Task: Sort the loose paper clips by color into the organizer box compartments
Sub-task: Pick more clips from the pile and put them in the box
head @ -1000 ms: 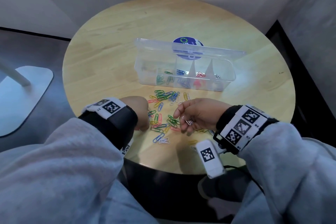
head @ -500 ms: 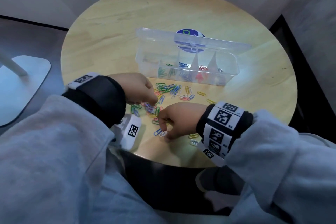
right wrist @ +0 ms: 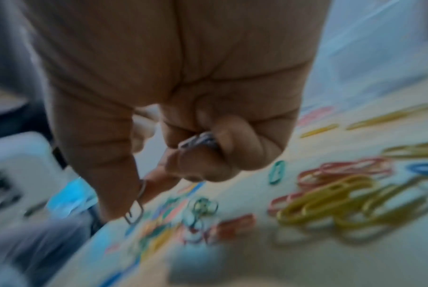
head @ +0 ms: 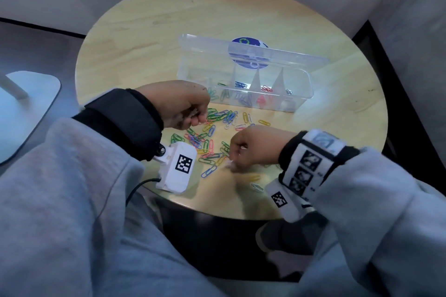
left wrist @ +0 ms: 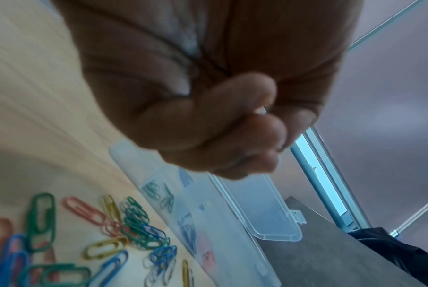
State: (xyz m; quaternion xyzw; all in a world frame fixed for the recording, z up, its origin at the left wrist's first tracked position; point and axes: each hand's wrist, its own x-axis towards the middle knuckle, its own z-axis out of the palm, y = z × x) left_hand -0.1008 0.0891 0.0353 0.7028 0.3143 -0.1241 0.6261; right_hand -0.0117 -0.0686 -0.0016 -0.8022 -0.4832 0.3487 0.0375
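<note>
Since half a second ago both hands lifted a little from the pile. Nearest, my right hand pinches one silver clip by its top, its long axis hanging down, with more silver clips curled in the palm. My left hand is a closed fist; contents unclear. Loose clips lie between. The organizer box waits at 12 o'clock; its silver compartment is at 1 o'clock from my right hand, the nearer one.

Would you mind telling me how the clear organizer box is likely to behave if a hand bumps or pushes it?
The box looks like thin clear plastic holding only a few clips, so it is probably light and would slide on the smooth table. Its upright open lid might wobble or flop shut. It sits low and long, so tipping seems unlikely.
</note>
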